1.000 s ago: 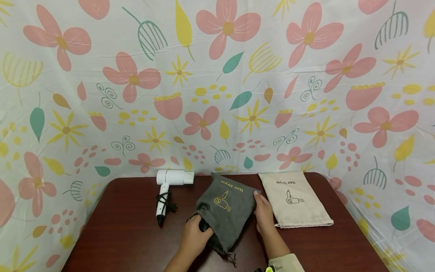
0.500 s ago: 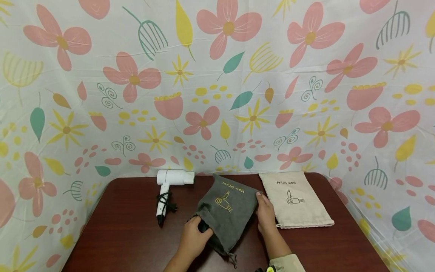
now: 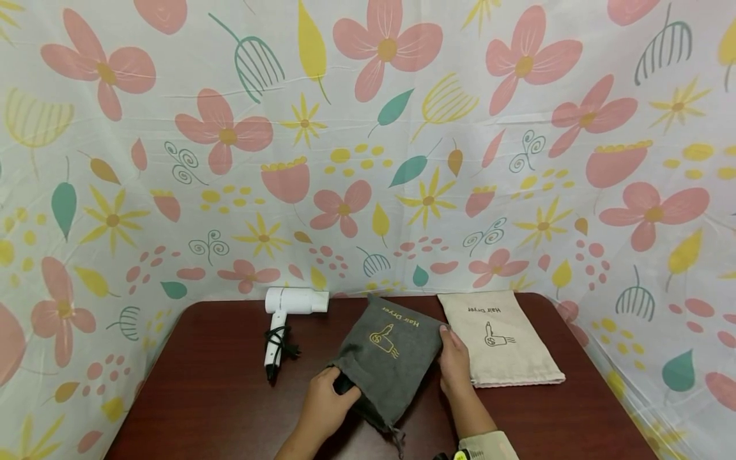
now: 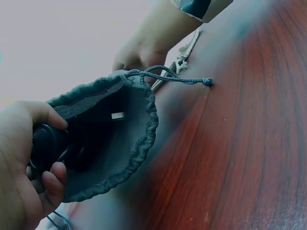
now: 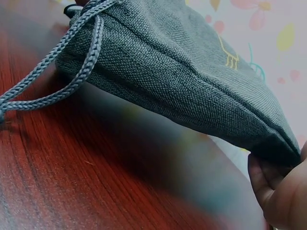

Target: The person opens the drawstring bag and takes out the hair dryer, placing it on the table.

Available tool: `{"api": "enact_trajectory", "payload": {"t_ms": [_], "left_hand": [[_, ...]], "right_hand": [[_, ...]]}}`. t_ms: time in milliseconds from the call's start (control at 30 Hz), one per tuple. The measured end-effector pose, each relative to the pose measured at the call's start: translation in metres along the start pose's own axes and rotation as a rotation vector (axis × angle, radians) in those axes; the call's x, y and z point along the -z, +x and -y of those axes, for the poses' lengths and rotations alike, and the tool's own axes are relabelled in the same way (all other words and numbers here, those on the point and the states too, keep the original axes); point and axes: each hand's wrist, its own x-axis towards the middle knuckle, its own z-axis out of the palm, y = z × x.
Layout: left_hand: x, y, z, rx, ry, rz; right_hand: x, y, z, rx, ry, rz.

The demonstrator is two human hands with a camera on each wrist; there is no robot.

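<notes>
A dark grey drawstring bag (image 3: 391,345) with "Hair Dryer" print is held tilted over the table, its gathered mouth towards me. At that mouth my left hand (image 3: 324,402) grips a black hair dryer (image 4: 48,143) by its ribbed handle end. The rest of it is hidden inside the bag. In the left wrist view a metal plug prong (image 4: 117,115) shows within the dark opening. My right hand (image 3: 457,364) pinches the bag's far right corner between thumb and fingers, as the right wrist view also shows. A knotted drawcord (image 4: 187,80) hangs from the mouth.
To the left a white hair dryer (image 3: 296,300) lies with its black cord wound round the handle. A cream drawstring bag (image 3: 500,345) lies flat at the right, close to my right hand. Behind the brown table (image 3: 218,409) hangs a flowered cloth (image 3: 345,160).
The grey bag and my right hand at its corner have shifted slightly to the right. My left hand stays almost in place, still gripping at the bag's mouth.
</notes>
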Motion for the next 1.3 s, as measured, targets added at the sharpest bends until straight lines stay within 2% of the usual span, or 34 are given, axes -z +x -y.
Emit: {"api": "enact_trajectory", "payload": {"t_ms": [267, 700, 1033, 1300], "left_hand": [[0.003, 0.0, 0.004, -0.002, -0.021, 0.04], [0.004, 0.0, 0.005, -0.01, -0.006, 0.034], [0.005, 0.001, 0.004, -0.029, -0.042, 0.043], [0.005, 0.001, 0.005, -0.043, -0.033, 0.04]], "right_hand": [[0.003, -0.001, 0.0, 0.022, 0.019, 0.018], [0.004, 0.003, 0.0, -0.008, 0.043, 0.014], [0.005, 0.004, -0.001, 0.024, 0.041, -0.006], [0.007, -0.002, 0.01, -0.006, 0.068, 0.004]]}}
